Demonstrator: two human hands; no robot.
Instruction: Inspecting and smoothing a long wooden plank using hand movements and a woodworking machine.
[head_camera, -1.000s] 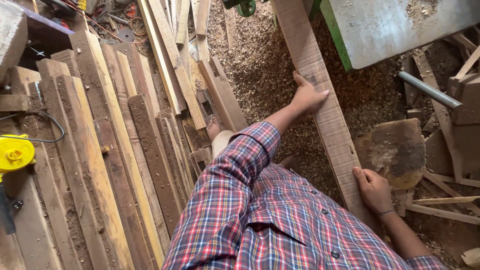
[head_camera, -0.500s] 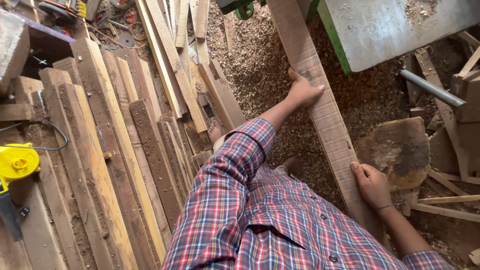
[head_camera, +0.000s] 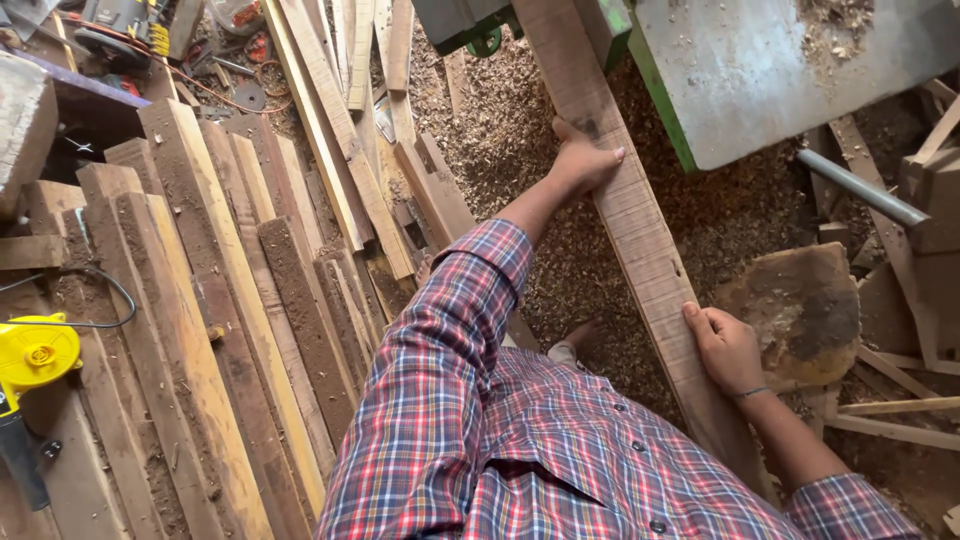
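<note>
A long brown wooden plank (head_camera: 640, 240) runs from the green machine at the top down to my right side, above a floor of sawdust. My left hand (head_camera: 582, 160) is stretched forward and grips the plank's left edge, further up its length. My right hand (head_camera: 728, 348) holds the plank's right edge close to my body, fingers curled over the side. My arms are in a red, blue and white checked shirt (head_camera: 520, 440).
A green machine with a grey metal table (head_camera: 760, 70) stands at the top right. Stacked planks (head_camera: 200, 300) fill the left. A yellow power tool (head_camera: 35, 355) lies at far left. An irregular wood slab (head_camera: 805, 315) and a metal bar (head_camera: 860, 188) are on the right.
The plank has slid up towards the machine with both hands on it. My left hand has moved up and forward along it.
</note>
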